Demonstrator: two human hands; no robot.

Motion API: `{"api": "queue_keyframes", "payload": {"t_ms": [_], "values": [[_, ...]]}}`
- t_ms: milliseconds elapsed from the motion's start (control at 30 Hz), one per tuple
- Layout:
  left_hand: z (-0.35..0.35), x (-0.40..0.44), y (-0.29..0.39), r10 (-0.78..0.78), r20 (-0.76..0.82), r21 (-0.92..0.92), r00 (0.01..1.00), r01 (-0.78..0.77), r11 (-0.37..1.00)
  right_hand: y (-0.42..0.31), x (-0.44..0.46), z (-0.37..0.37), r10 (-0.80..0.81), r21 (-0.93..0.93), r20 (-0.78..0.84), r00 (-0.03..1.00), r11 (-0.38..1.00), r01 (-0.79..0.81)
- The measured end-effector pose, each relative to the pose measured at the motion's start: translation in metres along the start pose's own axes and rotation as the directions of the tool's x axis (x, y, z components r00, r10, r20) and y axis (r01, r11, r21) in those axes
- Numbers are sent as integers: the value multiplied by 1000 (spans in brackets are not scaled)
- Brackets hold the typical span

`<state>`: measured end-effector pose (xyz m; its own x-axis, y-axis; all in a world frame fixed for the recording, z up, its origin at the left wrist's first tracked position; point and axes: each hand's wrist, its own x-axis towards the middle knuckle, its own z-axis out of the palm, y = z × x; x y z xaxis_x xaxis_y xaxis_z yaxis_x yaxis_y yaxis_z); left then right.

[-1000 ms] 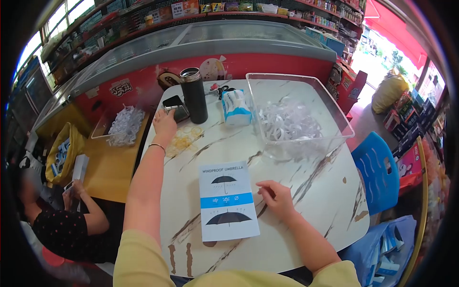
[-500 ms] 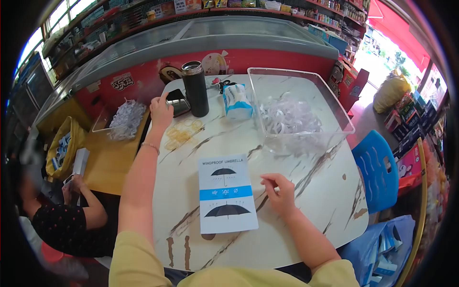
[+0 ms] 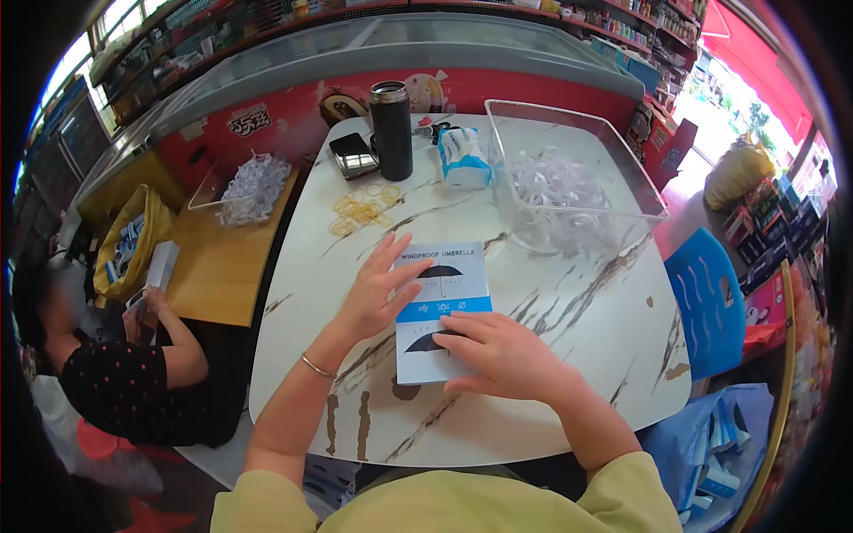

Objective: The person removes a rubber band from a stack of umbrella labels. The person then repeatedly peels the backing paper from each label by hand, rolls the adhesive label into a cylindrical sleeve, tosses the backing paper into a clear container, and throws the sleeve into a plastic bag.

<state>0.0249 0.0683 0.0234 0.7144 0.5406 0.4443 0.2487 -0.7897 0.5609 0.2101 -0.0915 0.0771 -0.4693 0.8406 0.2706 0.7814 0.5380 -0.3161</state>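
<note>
A white and blue printed stack of umbrella cards or a flat box (image 3: 442, 306), marked "WINDPROOF UMBRELLA", lies on the marble-patterned table; I cannot tell which it is. My left hand (image 3: 378, 289) is at its left edge, fingers spread over the upper left part. Across its lower right part reaches my right hand (image 3: 502, 355), fingers stretched out over the print. Neither hand grips anything that I can see. Beyond them lie loose yellow rubber bands (image 3: 366, 209). A clear bin (image 3: 577, 213) of curled white strips stands at the back right.
A black flask (image 3: 391, 133), a phone (image 3: 354, 156) and a blue-white tissue pack (image 3: 464, 160) stand along the table's back. To the left, a seated person (image 3: 133, 382) handles a white box beside a yellow bag (image 3: 164, 226). A blue chair (image 3: 706, 302) is at the right.
My left hand has come back from beside the phone to the printed item. My right hand has moved left onto it. The camera view has shifted.
</note>
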Motion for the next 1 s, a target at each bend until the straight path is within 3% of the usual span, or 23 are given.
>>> {"api": "queue_keyframes", "payload": {"t_ms": [333,433,667,767,867,1000], "values": [[7,-4,-7,-1,-39,-126,999,-4,992,-5,8,-13,67,99,80,995,992,-75],[7,-5,-6,-4,-41,-141,999,-2,990,-5,7,-8,55,70,-22,998,996,-54],[7,-6,-8,-1,-28,-142,1000,-3,990,-6,8,-11,52,-1,23,998,999,-52],[10,-6,-10,27,-115,-122,993,-41,992,-3,10,-13,39,12,-18,999,999,-39],[2,9,-29,-21,-263,-59,965,5,998,2,11,-16,-7,8,-184,983,1000,9],[-21,57,-105,18,-369,296,929,99,950,10,5,-24,-88,-12,-380,921,996,90]]}}
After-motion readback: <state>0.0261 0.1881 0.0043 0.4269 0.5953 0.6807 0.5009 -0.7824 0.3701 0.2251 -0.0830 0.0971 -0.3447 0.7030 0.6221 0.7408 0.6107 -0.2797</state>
